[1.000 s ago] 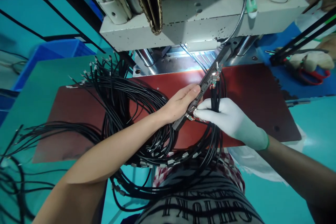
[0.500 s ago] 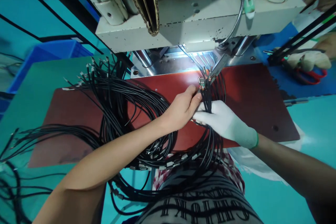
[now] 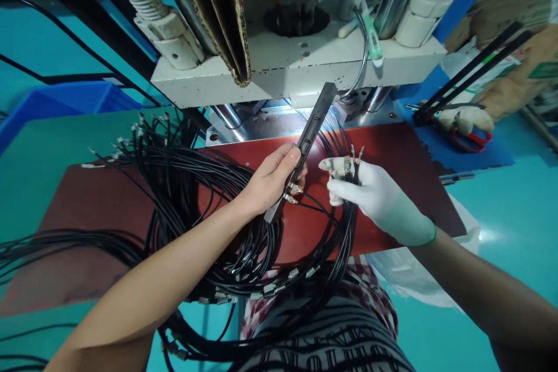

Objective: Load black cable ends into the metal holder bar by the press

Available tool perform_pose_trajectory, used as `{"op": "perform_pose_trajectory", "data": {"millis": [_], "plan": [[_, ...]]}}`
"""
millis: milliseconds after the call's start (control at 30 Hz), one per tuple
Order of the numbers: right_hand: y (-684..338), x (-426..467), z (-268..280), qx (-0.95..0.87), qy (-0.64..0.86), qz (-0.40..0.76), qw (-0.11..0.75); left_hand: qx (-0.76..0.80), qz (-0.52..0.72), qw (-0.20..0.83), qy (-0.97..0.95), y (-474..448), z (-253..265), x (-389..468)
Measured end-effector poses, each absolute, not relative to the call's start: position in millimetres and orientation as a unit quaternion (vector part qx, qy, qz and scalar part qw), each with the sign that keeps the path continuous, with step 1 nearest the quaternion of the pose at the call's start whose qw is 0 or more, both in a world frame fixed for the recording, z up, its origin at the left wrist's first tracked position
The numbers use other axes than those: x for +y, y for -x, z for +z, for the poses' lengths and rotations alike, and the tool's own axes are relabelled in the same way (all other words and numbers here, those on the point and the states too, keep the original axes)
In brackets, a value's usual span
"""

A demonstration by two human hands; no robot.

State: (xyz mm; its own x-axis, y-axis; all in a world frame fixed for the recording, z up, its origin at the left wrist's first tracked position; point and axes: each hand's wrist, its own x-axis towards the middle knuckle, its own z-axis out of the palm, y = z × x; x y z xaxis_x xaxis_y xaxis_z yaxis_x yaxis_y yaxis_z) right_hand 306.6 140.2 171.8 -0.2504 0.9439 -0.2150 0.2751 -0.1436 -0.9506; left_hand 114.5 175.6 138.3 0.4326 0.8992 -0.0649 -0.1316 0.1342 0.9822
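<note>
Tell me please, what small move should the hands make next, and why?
Probably the right hand should bring its cable ends to the black bar and seat one. The left hand holds the bar tilted up, with two metal ends already at its lower part. The gloved right hand pinches a few loose ends just beside it, apart from the bar.

Bare red board (image 3: 405,168) to the right of the gloved right hand (image 3: 375,197), open for passing. Small clear gap between that hand and the left hand (image 3: 270,177). Black bar (image 3: 307,139) slanting up from the left hand toward the press (image 3: 296,67), blocking the way overhead. Thick cable loops (image 3: 196,186) crowding the board's left and near edge. Scissors (image 3: 468,139) well off right.
</note>
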Motion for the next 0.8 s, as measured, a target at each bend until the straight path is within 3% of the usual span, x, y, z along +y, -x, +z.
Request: {"op": "perform_pose_trajectory", "data": {"millis": [167, 367, 500, 633, 800], "plan": [[-298.6, 134.8, 166.2, -0.617, 0.535, 0.477, 0.326, 0.344, 0.387, 0.680, -0.520, -114.4, 139.4, 175.3], [-290.3, 132.6, 165.5, -0.599, 0.526, 0.477, 0.370, 0.356, 0.365, 0.667, -0.543, -112.8, 136.8, 174.9], [-285.8, 132.9, 168.2, -0.689, 0.523, 0.341, 0.369, 0.360, 0.371, 0.654, -0.552, -112.1, 135.3, 174.6], [-284.8, 135.4, 167.9, -0.767, 0.523, 0.215, 0.302, 0.357, 0.368, 0.672, -0.535, -113.1, 136.6, 173.5], [-281.7, 141.3, 167.7, -0.709, 0.532, 0.382, 0.261, 0.350, 0.368, 0.675, -0.535, -114.9, 136.6, 172.5]]}}
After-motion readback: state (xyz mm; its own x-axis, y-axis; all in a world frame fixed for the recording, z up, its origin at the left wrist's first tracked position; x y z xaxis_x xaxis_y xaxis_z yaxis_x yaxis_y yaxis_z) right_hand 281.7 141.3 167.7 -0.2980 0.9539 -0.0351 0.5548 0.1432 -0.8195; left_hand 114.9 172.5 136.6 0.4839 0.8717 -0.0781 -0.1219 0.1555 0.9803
